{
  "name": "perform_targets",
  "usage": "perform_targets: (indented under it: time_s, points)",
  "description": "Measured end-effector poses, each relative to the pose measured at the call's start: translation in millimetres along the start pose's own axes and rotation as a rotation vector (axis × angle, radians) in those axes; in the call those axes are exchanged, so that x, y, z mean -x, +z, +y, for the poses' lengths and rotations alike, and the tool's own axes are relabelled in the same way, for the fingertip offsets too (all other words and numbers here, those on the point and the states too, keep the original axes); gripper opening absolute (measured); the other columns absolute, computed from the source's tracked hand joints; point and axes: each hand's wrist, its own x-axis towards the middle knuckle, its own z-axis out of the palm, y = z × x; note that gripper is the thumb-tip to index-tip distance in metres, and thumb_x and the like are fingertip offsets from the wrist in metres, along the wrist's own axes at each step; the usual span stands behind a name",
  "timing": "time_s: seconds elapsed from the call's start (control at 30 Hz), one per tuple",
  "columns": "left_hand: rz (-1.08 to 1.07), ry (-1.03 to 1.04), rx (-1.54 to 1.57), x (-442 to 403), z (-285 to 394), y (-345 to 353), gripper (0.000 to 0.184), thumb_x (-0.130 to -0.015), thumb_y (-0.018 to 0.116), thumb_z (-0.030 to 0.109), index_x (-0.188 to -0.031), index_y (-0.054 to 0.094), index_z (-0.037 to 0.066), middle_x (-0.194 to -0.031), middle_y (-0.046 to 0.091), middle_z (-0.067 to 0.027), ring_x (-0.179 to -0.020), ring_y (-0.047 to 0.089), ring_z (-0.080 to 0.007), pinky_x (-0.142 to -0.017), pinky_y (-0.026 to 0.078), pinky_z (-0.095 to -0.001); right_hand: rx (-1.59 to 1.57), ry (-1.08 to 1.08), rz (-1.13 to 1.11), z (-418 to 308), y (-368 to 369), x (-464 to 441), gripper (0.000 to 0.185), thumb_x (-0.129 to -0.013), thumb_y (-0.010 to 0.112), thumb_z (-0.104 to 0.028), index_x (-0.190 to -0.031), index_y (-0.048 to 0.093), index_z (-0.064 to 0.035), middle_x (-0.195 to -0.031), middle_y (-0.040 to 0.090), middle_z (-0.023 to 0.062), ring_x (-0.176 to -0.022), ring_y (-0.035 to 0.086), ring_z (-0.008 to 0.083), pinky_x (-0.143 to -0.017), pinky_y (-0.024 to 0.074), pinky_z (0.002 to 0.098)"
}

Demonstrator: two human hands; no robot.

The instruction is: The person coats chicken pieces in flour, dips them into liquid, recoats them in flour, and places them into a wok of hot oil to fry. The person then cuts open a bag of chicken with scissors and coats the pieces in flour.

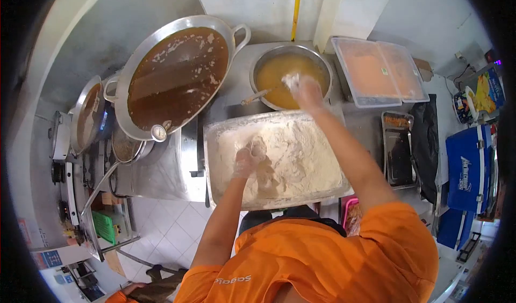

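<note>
We note the left hand (246,161) in the tray of white powder (277,202), the right hand (308,93) beyond it over the steel bowl (290,48); neither grip can we tell. Past the tray: wide pan (183,24) left, plastic boxes (371,69) right, handle (256,96) jutting over bowl's rim.

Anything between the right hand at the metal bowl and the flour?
Only rims: the near edge of the metal bowl and the far edge of the tray separate the right hand from the flour. The handle at the bowl's left lies off that line; nothing else visible intervenes.
</note>
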Motion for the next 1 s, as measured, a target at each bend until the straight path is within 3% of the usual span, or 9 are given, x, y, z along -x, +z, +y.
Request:
perform_targets:
  time_s: [0.07,0.1,0.17,0.27,0.5,0.7,0.83,0.9,1.0]
  points:
    - [-0.041,-0.072,0.106,6,21,-21,0.053,-0.075,0.084,0.025,-0.120,0.066,0.005,-0.101,0.073,-0.0171,-0.093,0.070,-0.0263,-0.086,0.055,-0.0366,-0.003,0.213,-0.387,-33,-21,47,0.031,-0.093,0.056,-0.024,-0.079,0.064,0.0027,-0.084,0.068,0.0272,-0.079,0.065,0.0442,-0.076,0.0496,0.0532]
    - [-0.082,-0.122,0.151,11,29,-28,0.048,-0.075,0.085,0.023,-0.117,0.068,0.004,-0.102,0.073,-0.0163,-0.092,0.071,-0.0241,-0.085,0.055,-0.0347,0.043,0.198,-0.606,-43,-25,76,0.021,-0.090,0.059,-0.017,-0.094,0.066,0.0024,-0.092,0.068,0.0276,-0.084,0.066,0.0448,-0.079,0.0505,0.0529]
    - [-0.009,0.019,0.224,16,37,-35,0.043,-0.076,0.084,0.018,-0.114,0.069,0.003,-0.100,0.074,-0.0134,-0.090,0.069,-0.0196,-0.083,0.055,-0.0321,-0.045,-0.046,-0.645,-29,-6,149,0.024,-0.088,0.064,-0.012,-0.109,0.066,0.0004,-0.099,0.068,0.0264,-0.091,0.066,0.0434,-0.082,0.0516,0.0515]
    - [0.055,0.187,0.245,15,40,-38,0.037,-0.080,0.082,0.015,-0.112,0.070,0.003,-0.097,0.074,-0.0107,-0.086,0.068,-0.0164,-0.080,0.054,-0.0316,-0.002,-0.176,-0.750,-20,29,180,0.037,-0.085,0.069,-0.010,-0.120,0.064,-0.0023,-0.100,0.068,0.0254,-0.097,0.065,0.0435,-0.084,0.0519,0.0505]
    - [0.054,0.109,0.338,4,21,-19,0.025,-0.087,0.073,0.016,-0.107,0.069,0.001,-0.092,0.074,-0.0101,-0.080,0.067,-0.0163,-0.074,0.053,-0.0340,-0.072,-0.204,-0.792,-3,71,169,0.027,-0.081,0.076,-0.019,-0.098,0.066,-0.0004,-0.095,0.066,0.0242,-0.094,0.065,0.0430,-0.083,0.0504,0.0502]
    - [0.101,0.142,0.143,32,82,-44,0.030,-0.081,0.077,0.010,-0.106,0.064,0.002,-0.087,0.071,-0.0037,-0.079,0.064,-0.0111,-0.070,0.053,-0.0311,-0.093,-0.102,-0.735,-24,35,172,0.020,-0.081,0.069,-0.011,-0.096,0.067,0.0015,-0.094,0.066,0.0268,-0.092,0.064,0.0454,-0.081,0.0513,0.0487]
    - [-0.031,0.074,0.409,14,68,1,0.047,-0.079,0.078,0.001,-0.120,0.055,0.002,-0.090,0.071,-0.0068,-0.079,0.065,-0.0133,-0.071,0.054,-0.0288,-0.233,-0.043,-0.525,-53,-2,162,0.019,-0.081,0.065,-0.007,-0.098,0.070,0.0005,-0.091,0.069,0.0253,-0.088,0.067,0.0440,-0.079,0.0528,0.0484]
    - [-0.099,0.000,0.693,12,74,5,0.048,-0.079,0.078,-0.002,-0.120,0.055,0.001,-0.095,0.070,-0.0083,-0.084,0.066,-0.0140,-0.074,0.055,-0.0286,-0.120,0.019,-0.566,-57,4,163,0.021,-0.082,0.066,-0.013,-0.096,0.070,0.0014,-0.092,0.069,0.0275,-0.091,0.068,0.0443,-0.081,0.0533,0.0485]
    - [-0.110,0.040,0.666,30,95,-11,0.047,-0.079,0.078,-0.002,-0.120,0.055,0.001,-0.101,0.069,-0.0118,-0.092,0.067,-0.0158,-0.079,0.056,-0.0298,-0.119,0.105,-0.647,-39,24,168,0.022,-0.083,0.065,-0.013,-0.099,0.071,-0.0002,-0.092,0.069,0.0280,-0.090,0.068,0.0436,-0.081,0.0528,0.0494]
